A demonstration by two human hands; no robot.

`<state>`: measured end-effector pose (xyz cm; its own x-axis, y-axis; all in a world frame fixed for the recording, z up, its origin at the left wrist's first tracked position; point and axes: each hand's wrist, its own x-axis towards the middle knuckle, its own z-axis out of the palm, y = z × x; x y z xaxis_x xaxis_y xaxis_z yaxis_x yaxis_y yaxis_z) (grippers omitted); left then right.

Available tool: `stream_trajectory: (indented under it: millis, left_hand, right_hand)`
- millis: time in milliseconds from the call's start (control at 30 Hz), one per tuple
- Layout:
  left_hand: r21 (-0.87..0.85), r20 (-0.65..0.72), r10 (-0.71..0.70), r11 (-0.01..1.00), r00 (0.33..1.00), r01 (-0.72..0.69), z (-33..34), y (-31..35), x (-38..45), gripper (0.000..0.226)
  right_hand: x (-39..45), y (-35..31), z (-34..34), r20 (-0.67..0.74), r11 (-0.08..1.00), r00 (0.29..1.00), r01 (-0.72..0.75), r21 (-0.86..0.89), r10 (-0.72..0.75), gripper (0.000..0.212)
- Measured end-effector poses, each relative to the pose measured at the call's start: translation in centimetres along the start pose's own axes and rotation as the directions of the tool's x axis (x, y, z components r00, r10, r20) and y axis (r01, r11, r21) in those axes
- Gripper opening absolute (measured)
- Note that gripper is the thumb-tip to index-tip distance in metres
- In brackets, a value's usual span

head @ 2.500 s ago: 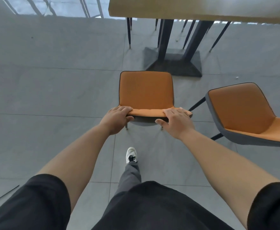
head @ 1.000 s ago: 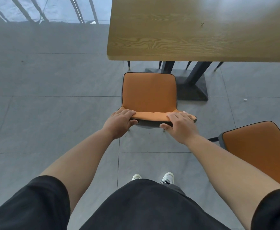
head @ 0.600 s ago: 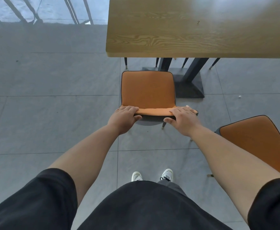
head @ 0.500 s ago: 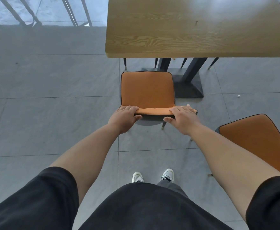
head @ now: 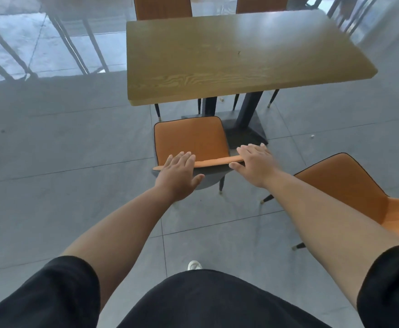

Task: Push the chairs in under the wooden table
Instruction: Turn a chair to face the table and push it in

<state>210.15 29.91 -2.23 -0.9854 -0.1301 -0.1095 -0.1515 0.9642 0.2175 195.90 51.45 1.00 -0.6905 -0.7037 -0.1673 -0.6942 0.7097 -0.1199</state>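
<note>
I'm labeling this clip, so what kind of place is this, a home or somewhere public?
Probably a café or canteen seating area, not a home: a bare wooden table on a black pedestal base, matching orange chairs around it, grey floor tiles and a railing behind.

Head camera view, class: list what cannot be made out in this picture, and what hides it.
- Orange chair: front legs hidden under its own seat.
- Second orange chair: cut off by the right edge.
- Chairs beyond the wooden table: seats hidden behind its top.
- Left hand and right hand: fingers open over the backrest; contact unclear.
</note>
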Motion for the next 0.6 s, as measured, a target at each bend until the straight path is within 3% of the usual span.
stream_trajectory:
  millis: [333,600]
  left_hand:
    - [0.104,0.005,0.271,0.957,0.963,-0.270,0.1,11.5,2.2,0.067]
    - [0.111,0.038,0.454,0.883,0.890,-0.455,1.6,26.1,0.8,0.069]
  right_hand:
    - [-13.0,7.5,-1.0,-0.106,0.982,0.977,-0.176,0.072,0.183,0.065]
    - [-27.5,14.6,0.1,-0.190,0.908,0.889,-0.395,0.137,0.416,0.064]
